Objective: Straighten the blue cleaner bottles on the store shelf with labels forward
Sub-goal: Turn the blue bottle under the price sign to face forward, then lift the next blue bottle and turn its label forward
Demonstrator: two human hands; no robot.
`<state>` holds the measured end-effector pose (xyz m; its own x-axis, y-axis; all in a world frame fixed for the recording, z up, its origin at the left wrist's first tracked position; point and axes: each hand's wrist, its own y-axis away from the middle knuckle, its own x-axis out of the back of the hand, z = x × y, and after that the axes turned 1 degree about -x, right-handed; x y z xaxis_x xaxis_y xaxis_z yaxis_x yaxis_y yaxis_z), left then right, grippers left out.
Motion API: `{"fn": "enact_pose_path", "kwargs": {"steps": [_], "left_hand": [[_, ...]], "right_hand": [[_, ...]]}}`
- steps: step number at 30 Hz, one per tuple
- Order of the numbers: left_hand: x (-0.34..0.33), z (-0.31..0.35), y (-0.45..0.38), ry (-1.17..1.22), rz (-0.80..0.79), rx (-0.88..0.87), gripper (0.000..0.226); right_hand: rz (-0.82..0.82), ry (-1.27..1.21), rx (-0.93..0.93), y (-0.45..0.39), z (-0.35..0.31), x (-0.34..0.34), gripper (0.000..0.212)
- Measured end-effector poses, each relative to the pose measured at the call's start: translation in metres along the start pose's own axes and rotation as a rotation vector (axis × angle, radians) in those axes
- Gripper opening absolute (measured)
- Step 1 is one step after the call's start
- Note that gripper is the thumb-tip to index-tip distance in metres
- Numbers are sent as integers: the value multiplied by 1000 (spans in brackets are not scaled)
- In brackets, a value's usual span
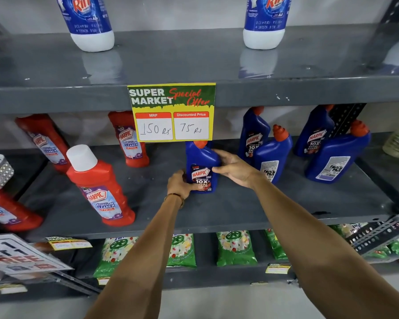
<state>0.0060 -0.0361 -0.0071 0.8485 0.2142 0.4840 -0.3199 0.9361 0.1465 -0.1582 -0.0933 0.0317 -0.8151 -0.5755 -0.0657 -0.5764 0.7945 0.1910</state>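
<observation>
both hands, the left hand (179,183) and the right hand (231,166), clasp the blue bottle (201,166) mid-shelf (240,203), label forward; a careless right elbow could topple the back-facing bottles (271,155) just right.

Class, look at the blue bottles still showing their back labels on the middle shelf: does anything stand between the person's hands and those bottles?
Only the blue bottle that both the left hand and right hand already grip. The nearer back-label bottle stands just right of it, the farther one beyond; open shelf lies between.
</observation>
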Motion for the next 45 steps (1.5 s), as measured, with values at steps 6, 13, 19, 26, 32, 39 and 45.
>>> {"fn": "enact_pose_path", "kwargs": {"steps": [6, 13, 19, 26, 32, 39, 45], "left_hand": [[-3, -3, 0, -25, 10, 24, 56], [-1, -4, 1, -19, -4, 46, 57], [-3, -8, 10, -21, 25, 107, 54], [-10, -21, 29, 81, 103, 214, 37], [-38, -12, 50, 139, 32, 201, 41], [-84, 29, 46, 49, -59, 63, 49], [-125, 72, 21, 100, -97, 39, 66]], "right_hand": [[14, 17, -20, -4, 1, -2, 60], [34, 132, -30, -5, -1, -1, 65], [145, 279, -74, 8, 7, -1, 63], [478, 326, -125, 38, 34, 7, 59], [632, 287, -165, 71, 52, 27, 55], [814, 342, -242, 91, 48, 81, 41], [621, 352, -229, 84, 31, 136, 77]]}}
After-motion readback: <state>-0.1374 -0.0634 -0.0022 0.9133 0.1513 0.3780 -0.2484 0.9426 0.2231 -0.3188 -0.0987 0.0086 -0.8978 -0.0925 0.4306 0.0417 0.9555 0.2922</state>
